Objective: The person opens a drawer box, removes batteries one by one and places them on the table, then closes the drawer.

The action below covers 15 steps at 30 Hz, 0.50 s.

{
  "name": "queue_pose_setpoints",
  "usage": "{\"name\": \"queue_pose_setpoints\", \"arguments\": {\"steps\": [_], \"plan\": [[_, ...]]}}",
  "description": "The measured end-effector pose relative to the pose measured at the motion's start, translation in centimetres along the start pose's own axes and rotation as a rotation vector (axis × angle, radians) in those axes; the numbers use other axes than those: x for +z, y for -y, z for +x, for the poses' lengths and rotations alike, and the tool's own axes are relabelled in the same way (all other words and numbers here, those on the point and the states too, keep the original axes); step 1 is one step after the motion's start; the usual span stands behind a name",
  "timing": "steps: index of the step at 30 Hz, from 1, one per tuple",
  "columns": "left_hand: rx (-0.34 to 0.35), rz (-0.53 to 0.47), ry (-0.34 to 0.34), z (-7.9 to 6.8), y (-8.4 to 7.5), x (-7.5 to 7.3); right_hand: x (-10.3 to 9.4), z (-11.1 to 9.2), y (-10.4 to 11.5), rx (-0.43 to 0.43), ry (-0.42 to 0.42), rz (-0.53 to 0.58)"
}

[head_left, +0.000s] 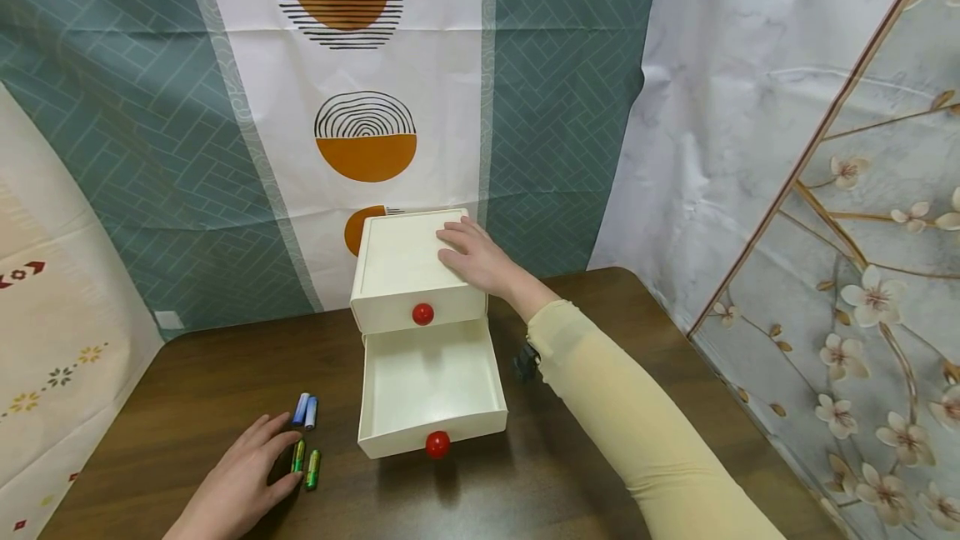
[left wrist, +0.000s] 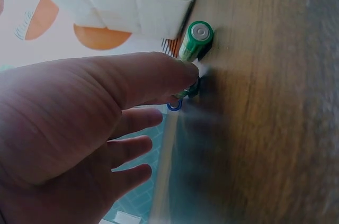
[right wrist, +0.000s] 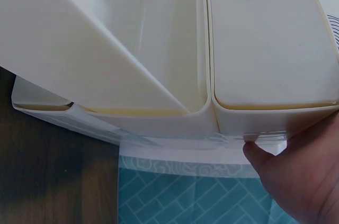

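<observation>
Near the front left of the table, my left hand (head_left: 242,473) has its thumb and forefinger at the two ends of a green battery (head_left: 297,455) lying on the wood. The other fingers extend loosely. Beside it lies a second green battery (head_left: 312,470), seen end-on in the left wrist view. Just beyond are two blue-and-white batteries (head_left: 305,410). My right hand (head_left: 480,257) rests on top of a white drawer cabinet (head_left: 405,252), fingers stretched over its right edge. Below, the lower drawer (head_left: 431,377) is pulled out with nothing inside; the upper drawer, with a red knob (head_left: 423,314), is closed.
The brown wooden table (head_left: 210,365) has patterned cloths hanging behind and at both sides. A small black object (head_left: 527,362) is by the right sleeve. The pulled-out drawer's red knob (head_left: 437,444) juts toward the front of the table.
</observation>
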<state>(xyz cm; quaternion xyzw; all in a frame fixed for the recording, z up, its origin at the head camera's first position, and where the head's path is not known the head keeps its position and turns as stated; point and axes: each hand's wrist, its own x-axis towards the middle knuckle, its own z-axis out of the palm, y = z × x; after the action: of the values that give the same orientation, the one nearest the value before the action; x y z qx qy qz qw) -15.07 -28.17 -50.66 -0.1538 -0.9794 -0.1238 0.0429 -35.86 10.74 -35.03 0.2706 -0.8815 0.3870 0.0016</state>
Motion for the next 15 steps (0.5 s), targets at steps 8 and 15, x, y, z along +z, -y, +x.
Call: {"name": "queue_pose_setpoints", "arguments": {"steps": [8, 15], "plan": [[-0.028, -0.007, 0.038, 0.04, 0.00, -0.22, 0.04, 0.00, -0.09, -0.004, 0.001, -0.006], [-0.049, -0.024, 0.055, 0.04, 0.01, -0.37, 0.00, -0.05, -0.01, -0.003, -0.001, -0.005]]}}
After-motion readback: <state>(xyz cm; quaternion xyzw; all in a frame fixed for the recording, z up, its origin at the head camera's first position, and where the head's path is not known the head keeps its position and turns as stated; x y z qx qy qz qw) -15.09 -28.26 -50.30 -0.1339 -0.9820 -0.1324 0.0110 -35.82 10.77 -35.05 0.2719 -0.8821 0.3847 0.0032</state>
